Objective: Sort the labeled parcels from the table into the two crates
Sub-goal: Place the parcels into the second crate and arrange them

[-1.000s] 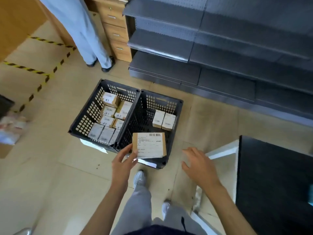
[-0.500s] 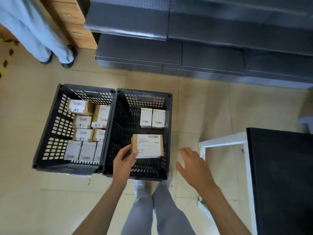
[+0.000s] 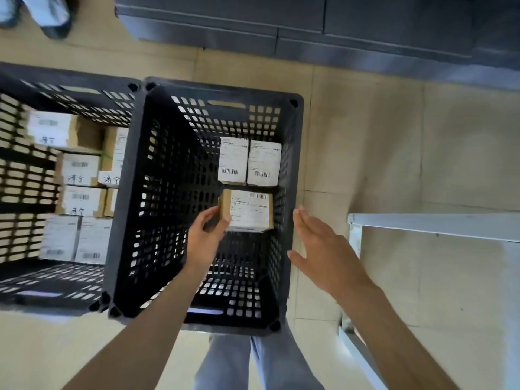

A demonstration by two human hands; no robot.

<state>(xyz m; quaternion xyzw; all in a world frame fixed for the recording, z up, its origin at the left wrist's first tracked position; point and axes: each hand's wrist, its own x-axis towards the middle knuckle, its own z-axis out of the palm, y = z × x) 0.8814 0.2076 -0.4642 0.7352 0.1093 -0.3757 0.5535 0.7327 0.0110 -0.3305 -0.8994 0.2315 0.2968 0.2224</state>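
Lower now than a moment ago, the left hand [image 3: 204,239] has carried the parcel [image 3: 247,210] down inside the right crate [image 3: 157,192], gripping its left end. Its long axis runs left-right, just near of the two parcels [image 3: 249,161] lying at the far right. Right hand [image 3: 323,257] hovers open outside the right wall; left crate [image 3: 25,175] is nearly full

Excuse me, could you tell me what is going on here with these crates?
A person is sorting labeled parcels. Their left hand holds a cardboard parcel inside the right crate, near two parcels already lying there. The right hand hovers open beside the crate. The left crate holds several more.
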